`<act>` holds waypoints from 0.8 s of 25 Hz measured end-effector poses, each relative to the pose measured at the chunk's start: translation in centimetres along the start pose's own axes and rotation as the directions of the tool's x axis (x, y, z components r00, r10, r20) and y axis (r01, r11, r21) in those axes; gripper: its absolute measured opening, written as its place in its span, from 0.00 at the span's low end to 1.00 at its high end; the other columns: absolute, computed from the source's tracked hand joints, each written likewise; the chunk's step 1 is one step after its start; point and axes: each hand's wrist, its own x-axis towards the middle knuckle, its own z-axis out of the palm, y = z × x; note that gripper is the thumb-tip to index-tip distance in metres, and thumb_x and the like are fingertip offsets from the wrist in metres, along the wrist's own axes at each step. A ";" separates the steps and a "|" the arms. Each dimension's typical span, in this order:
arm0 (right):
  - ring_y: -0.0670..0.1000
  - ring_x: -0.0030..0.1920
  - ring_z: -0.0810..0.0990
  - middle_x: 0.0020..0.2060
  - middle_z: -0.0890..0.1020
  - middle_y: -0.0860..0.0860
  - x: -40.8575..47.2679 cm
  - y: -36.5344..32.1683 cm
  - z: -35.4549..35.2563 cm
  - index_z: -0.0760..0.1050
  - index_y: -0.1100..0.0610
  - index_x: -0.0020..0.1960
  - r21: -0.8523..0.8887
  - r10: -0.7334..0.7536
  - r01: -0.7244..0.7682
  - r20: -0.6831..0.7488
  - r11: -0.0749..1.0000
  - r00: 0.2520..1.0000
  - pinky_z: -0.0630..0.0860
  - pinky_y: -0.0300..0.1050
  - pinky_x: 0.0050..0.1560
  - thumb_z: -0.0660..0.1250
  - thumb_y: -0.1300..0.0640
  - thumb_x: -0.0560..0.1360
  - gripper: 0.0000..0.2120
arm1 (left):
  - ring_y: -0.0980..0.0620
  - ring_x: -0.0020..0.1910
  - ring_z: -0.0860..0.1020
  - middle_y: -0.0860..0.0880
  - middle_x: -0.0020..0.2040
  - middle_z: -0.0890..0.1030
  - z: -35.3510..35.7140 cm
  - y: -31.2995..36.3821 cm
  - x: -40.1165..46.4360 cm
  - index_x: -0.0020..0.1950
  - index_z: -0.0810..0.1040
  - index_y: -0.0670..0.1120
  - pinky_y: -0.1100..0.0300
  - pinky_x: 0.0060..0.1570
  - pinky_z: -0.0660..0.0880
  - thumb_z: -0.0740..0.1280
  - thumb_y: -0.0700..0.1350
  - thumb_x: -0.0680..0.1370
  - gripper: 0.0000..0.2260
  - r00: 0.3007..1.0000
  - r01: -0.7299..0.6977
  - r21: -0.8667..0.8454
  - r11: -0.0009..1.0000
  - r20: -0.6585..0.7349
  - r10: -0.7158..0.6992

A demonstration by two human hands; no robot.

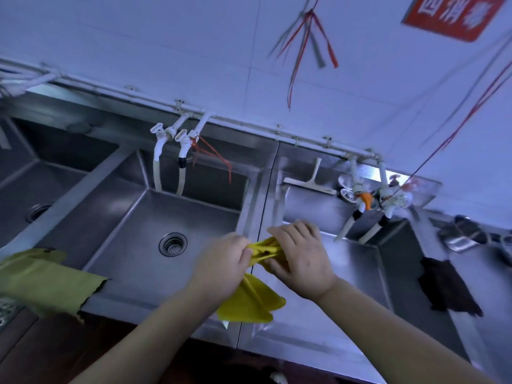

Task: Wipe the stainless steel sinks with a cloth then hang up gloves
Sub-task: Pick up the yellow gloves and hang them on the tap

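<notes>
Both my hands hold a bright yellow rubber glove (250, 302) over the divider between two stainless steel sinks. My left hand (221, 266) pinches its bunched upper part, and my right hand (300, 257) grips the same bunch from the right. The glove's wide cuff hangs down below my hands. A second, duller yellow-green glove (41, 284) lies draped over the front rim of the middle sink (133, 303) at the far left. A dark brown cloth (446, 286) hangs over the rim of the right sink (318, 336).
White taps with hoses (169, 151) hang over the middle sink, whose drain (173, 244) is open. More taps (371, 206) and a white squeegee (311, 181) sit behind the right sink. Red strings (304, 40) dangle from the wall above. Metal utensils (465, 234) lie at the right.
</notes>
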 end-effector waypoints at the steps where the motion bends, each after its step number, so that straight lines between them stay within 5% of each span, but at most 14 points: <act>1: 0.54 0.46 0.76 0.45 0.81 0.51 0.0 0.9 -0.9 0.79 0.58 0.54 -0.024 -0.008 0.008 0.005 1.000 1.000 0.69 0.49 0.52 0.64 0.44 0.73 0.19 | 0.51 0.42 0.72 0.51 0.41 0.71 0.0 0.7 0.7 0.47 0.76 0.45 0.56 0.38 0.64 0.57 0.46 0.80 0.10 0.999 -0.031 -0.015 0.999 0.014 0.031; 6: 0.55 0.35 0.77 0.33 0.79 0.52 -0.7 4.6 -5.6 0.79 0.57 0.39 -0.038 0.112 -0.110 0.047 0.993 0.993 0.74 0.48 0.37 0.73 0.53 0.70 0.08 | 0.53 0.46 0.76 0.55 0.46 0.77 2.5 4.6 3.0 0.52 0.76 0.49 0.53 0.44 0.74 0.60 0.52 0.78 0.10 0.997 -0.072 -0.137 0.988 -0.026 0.069; 8: 0.55 0.33 0.76 0.31 0.79 0.52 -1.5 6.2 -7.1 0.79 0.58 0.36 -0.033 0.204 -0.202 0.090 0.979 0.975 0.73 0.47 0.36 0.74 0.57 0.67 0.06 | 0.55 0.49 0.76 0.60 0.51 0.75 4.5 6.4 3.3 0.58 0.71 0.52 0.56 0.46 0.74 0.65 0.60 0.73 0.19 0.999 -0.048 -0.187 0.981 -0.008 0.048; 10: 0.55 0.34 0.75 0.32 0.79 0.53 -2.3 7.9 -8.3 0.78 0.59 0.36 -0.041 0.260 -0.257 0.170 0.966 0.951 0.71 0.47 0.36 0.71 0.57 0.69 0.06 | 0.53 0.49 0.78 0.57 0.51 0.78 7.0 7.6 3.8 0.61 0.70 0.52 0.56 0.45 0.75 0.69 0.62 0.67 0.27 0.998 -0.057 -0.073 0.996 0.016 0.058; 12: 0.54 0.36 0.75 0.34 0.79 0.53 -3.3 9.9 -8.9 0.78 0.58 0.38 -0.045 0.289 -0.287 0.247 0.957 0.925 0.70 0.46 0.37 0.68 0.54 0.71 0.07 | 0.48 0.50 0.80 0.52 0.52 0.81 9.0 8.6 5.0 0.62 0.72 0.51 0.55 0.43 0.74 0.72 0.55 0.68 0.24 0.996 -0.086 0.028 0.996 0.028 0.085; 18: 0.49 0.38 0.77 0.35 0.79 0.49 -6.8 19.7 -11.5 0.78 0.54 0.39 0.039 0.512 -0.554 0.329 0.832 0.793 0.73 0.45 0.36 0.72 0.50 0.68 0.08 | 0.53 0.41 0.79 0.55 0.40 0.80 13.0 11.5 11.2 0.45 0.74 0.56 0.58 0.37 0.72 0.65 0.50 0.73 0.03 0.938 -0.077 -0.039 0.996 0.336 0.086; 20: 0.46 0.38 0.77 0.35 0.79 0.46 -7.8 23.2 -12.7 0.79 0.53 0.40 0.084 0.547 -0.612 0.365 0.786 0.753 0.75 0.44 0.38 0.73 0.48 0.67 0.08 | 0.55 0.38 0.76 0.56 0.36 0.76 13.5 13.3 13.9 0.38 0.70 0.57 0.59 0.33 0.68 0.64 0.49 0.75 0.07 0.913 -0.125 -0.015 0.992 0.390 0.121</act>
